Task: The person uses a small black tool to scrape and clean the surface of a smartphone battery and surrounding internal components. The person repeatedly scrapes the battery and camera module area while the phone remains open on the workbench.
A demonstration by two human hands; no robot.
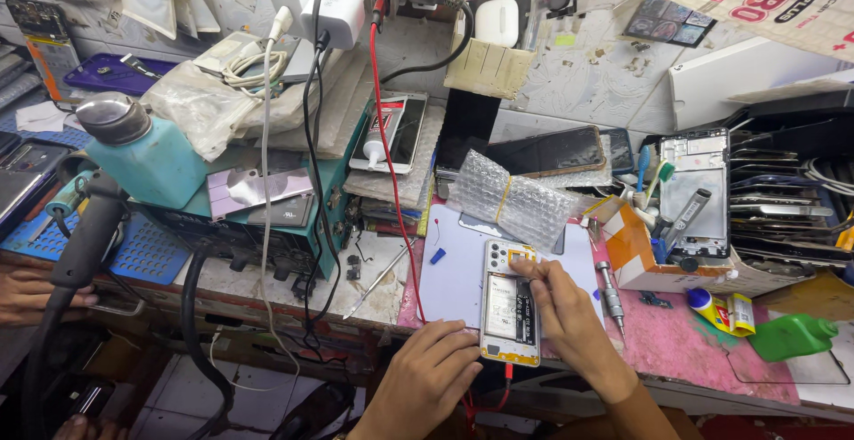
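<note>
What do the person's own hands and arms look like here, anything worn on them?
Both are bare: the left hand and right hand show no gloves, rings or watch, and no sleeve covers either forearm as far as the picture's lower edge. Nails are short and plain.

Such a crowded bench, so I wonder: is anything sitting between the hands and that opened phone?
Nothing visible is. The left hand steadies the opened phone at its lower left edge, and the right hand rests its fingers directly on the phone's upper right part.

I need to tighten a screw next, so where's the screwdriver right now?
In the head view, the screwdriver lies on the pink mat just right of the right hand, below the orange box.
</note>
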